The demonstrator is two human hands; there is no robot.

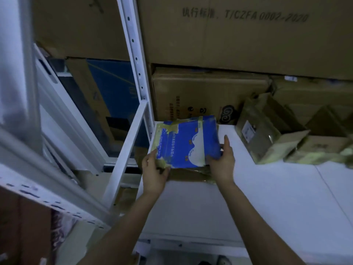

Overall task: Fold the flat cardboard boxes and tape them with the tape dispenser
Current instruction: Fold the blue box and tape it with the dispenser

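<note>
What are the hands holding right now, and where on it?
Both hold the blue cardboard box: the left hand grips its near left corner, the right hand its near right edge.

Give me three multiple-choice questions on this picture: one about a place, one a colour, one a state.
1. Where are the small taped boxes relative to the held box? A) right of it B) left of it C) under it
2. What colour is the held box's printed face? A) red and black B) blue and white C) green
3. Which hands hold it? A) left only B) neither C) both

Answers: 1 A, they lie on the white shelf to its right. 2 B, blue with a white shape. 3 C, the left hand grips its near left corner, the right hand its right edge.
</note>
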